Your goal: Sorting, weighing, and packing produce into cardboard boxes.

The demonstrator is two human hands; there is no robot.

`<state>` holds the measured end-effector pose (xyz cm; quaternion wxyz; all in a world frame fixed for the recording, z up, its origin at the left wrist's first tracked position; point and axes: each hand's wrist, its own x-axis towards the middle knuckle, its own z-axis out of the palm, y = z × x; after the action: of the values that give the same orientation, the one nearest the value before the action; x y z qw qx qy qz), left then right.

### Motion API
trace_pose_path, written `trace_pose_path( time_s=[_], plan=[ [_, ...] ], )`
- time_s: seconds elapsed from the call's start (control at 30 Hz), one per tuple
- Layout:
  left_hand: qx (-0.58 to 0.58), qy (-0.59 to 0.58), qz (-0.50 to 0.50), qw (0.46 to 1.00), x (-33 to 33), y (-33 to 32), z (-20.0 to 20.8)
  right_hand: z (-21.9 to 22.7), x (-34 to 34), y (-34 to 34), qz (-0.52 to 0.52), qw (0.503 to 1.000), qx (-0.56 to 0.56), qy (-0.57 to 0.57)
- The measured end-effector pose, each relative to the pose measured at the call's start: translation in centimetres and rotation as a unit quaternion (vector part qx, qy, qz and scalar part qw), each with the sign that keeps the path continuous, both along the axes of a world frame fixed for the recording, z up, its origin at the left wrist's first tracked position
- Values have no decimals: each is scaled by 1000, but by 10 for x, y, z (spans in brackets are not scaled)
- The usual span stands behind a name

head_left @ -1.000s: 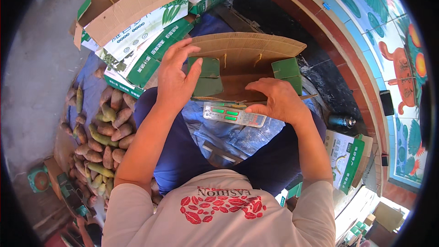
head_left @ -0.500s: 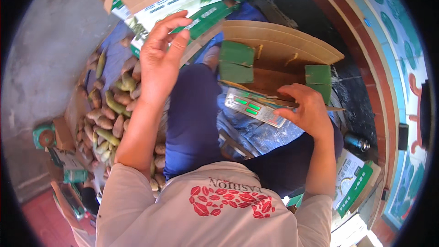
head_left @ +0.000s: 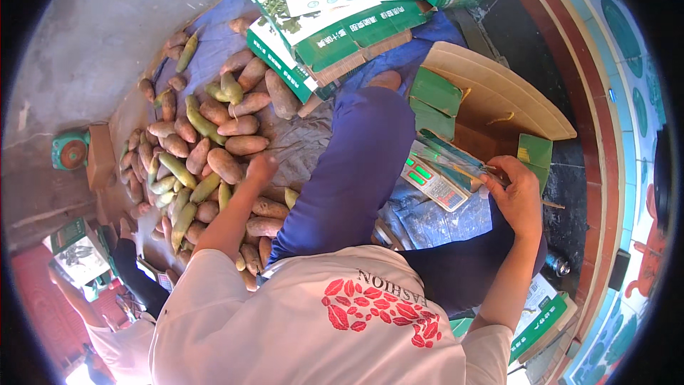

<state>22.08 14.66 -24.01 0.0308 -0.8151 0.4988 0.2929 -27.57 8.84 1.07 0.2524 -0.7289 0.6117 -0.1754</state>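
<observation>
At the left lies a pile of brown and green tubers (head_left: 226, 165), sweet-potato-like in shape. My left hand (head_left: 261, 169) is down at the pile's right side, close to several brown ones; its fingers are hidden, so what it touches is unclear. On my right stands an open cardboard box (head_left: 513, 96) with green inner flaps. My right hand (head_left: 516, 192) pinches the near edge of this box between thumb and fingers. Just beside that edge, a digital scale (head_left: 434, 184) with lit green displays rests on blue sheeting, partly covered by the box flap.
Green and white printed cartons (head_left: 356, 32) stand at the far side. My bent knee (head_left: 370, 142) rises between the pile and the scale. A metal flask (head_left: 558, 265) and a flattened carton (head_left: 545, 317) lie at the right. Another person (head_left: 121, 342) is at the lower left.
My left hand has come down from in front of the far cartons to the tuber pile. My right hand has closed on the box edge. The view has shifted leftward.
</observation>
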Motion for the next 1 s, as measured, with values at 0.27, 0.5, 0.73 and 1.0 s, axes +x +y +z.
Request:
trace_pose_path(
  time_s=[0.27,0.5,0.73,1.0],
  plan=[
    [308,-62,-151,937,42,137,-88,-5,19,-9,6,999,-7,38],
    [318,-50,-60,945,-15,127,-29,-7,10,-4,-28,998,-1,52],
    [191,-24,-124,973,-29,130,-76,-17,9,-8,-40,997,3,69],
    [315,-82,-286,901,-30,78,-70,-17,9,-5,-14,996,-21,84]
  ],
)
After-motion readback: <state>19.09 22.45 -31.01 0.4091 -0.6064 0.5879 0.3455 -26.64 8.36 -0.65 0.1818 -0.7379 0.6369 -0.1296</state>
